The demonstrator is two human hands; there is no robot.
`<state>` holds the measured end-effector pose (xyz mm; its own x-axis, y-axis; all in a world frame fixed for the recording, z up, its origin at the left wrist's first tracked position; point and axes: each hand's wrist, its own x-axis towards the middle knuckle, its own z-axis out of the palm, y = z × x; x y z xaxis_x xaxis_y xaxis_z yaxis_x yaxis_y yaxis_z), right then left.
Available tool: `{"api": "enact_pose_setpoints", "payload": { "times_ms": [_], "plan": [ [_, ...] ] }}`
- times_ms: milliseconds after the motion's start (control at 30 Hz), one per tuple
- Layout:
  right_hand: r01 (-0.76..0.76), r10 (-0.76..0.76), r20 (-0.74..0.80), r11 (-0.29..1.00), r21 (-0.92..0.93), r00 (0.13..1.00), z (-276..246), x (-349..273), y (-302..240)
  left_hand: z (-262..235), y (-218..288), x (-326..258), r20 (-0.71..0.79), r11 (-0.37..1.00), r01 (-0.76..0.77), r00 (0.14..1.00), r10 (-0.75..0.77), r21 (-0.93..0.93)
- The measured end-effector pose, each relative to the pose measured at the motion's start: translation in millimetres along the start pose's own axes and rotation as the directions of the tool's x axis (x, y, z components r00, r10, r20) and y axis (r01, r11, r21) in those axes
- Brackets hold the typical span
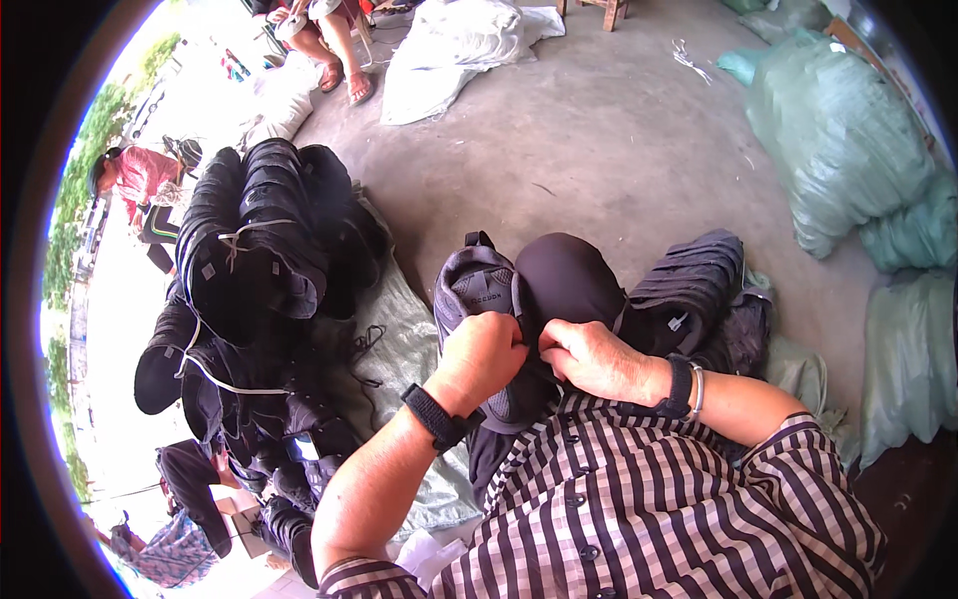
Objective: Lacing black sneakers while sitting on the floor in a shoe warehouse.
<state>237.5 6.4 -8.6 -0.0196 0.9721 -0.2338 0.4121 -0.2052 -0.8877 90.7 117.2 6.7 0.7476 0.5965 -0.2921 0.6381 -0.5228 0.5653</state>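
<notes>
A dark grey shoe upper [477,282] with a heel loop at its far end rests in front of me, beside my dark-trousered knee [567,280]. My left hand [483,351] is closed in a pinch over the middle of the shoe upper. Just to its right, my right hand [599,361] is also closed, thumb and finger pressed together close to the shoe's edge. Whatever lies between the fingertips is too small or hidden to name. The near part of the shoe upper shows below my left hand.
Stacked black shoe uppers [261,205], tied with pale cord, are piled at left on a pale green sheet [399,299]. Another stack [689,280] lies right of my knee. Green plastic sacks [833,130] stand far right. White sacks [454,45] and seated people [145,180] are farther off.
</notes>
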Motion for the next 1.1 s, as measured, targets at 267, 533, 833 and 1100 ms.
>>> {"api": "enact_pose_setpoints", "payload": {
  "times_ms": [267, 533, 833, 1100],
  "plan": [
    [-0.103, 0.097, 0.039, 0.974, 0.202, 0.995, -2.5, 4.6, -7.3, 3.0, -8.5, 3.2, 0.069, 0.955, -0.161, 0.986, 0.149, 0.248],
    [0.056, -0.063, -0.061, 0.992, -0.109, 0.996, 2.0, 6.2, 3.5, -7.4, -5.4, 10.3, 0.182, 0.991, 0.03, 0.983, -0.005, -0.134],
    [-0.007, 0.0, -0.061, 0.994, -0.108, 0.998, 7.4, 7.5, -3.3, -7.1, -6.9, 5.6, 0.178, 0.992, -0.027, 0.983, 0.048, -0.123],
    [-0.114, 0.113, 0.027, 0.992, 0.054, 0.993, 8.9, 12.7, -5.0, 6.2, -10.5, 3.6, 0.052, 0.995, -0.091, 0.995, 0.088, 0.049]
  ]
}}
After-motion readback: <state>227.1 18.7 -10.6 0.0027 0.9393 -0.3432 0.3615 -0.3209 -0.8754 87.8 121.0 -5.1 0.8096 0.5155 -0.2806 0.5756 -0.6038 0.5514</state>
